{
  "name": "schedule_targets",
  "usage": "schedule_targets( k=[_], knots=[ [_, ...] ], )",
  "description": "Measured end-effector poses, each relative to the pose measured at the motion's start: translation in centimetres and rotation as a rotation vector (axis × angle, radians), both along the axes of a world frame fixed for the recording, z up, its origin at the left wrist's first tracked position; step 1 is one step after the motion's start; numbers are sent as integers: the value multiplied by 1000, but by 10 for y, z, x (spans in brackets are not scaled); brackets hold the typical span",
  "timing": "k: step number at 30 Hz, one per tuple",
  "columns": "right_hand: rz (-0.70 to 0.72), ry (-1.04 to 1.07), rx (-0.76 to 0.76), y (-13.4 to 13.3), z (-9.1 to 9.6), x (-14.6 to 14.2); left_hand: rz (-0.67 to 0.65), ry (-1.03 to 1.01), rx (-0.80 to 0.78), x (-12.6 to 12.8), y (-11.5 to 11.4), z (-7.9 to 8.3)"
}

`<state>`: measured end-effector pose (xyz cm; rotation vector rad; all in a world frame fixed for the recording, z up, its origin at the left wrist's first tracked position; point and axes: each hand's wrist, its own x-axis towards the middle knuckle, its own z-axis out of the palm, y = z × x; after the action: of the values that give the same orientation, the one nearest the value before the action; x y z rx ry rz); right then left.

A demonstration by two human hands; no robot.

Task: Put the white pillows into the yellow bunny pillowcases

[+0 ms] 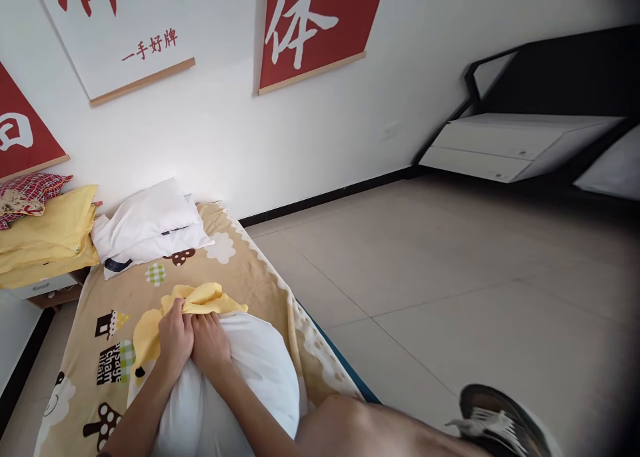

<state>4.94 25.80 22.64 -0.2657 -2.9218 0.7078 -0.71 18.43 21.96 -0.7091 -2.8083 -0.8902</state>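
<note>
A plump white pillow (265,360) lies on the bed in front of me, close to my body. Bunched yellow cloth, apparently a pillowcase (213,298), shows at the pillow's far end and along its left side. My left hand (175,337) is closed at that far end, fingers gripping the gathered yellow cloth. Right beside it, my right hand (211,344) is closed too, pressed against the edge where yellow cloth meets white pillow. Both hands touch each other. Whether they also pinch the white pillow's corner is hidden.
White pillows (150,224) are stacked at the bed's head. Yellow pillows (50,234) and a plaid cushion (43,187) sit on a bedside cabinet (47,287). The patterned bed sheet (260,270) ends at the tiled floor (410,270). White boxes (500,144) rest on a black frame.
</note>
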Motion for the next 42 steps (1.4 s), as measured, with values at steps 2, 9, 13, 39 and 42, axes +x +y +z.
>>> schedule_targets(
  k=[2, 9, 13, 39, 42],
  knots=[
    [62, 64, -17, 8, -5, 19, 5, -59, -14, -7, -6, -13],
    [-89, 588, 291, 40, -39, 118, -56, -76, -19, 16, -23, -26],
    [-307, 756, 328, 24, -71, 147, -94, -57, -36, 30, -17, -19],
    [-87, 681, 96, 40, -23, 82, -227, 660, -106, -10, -10, 15],
    [22, 627, 232, 31, -27, 103, -282, 587, -83, -10, -11, 21]
  ],
)
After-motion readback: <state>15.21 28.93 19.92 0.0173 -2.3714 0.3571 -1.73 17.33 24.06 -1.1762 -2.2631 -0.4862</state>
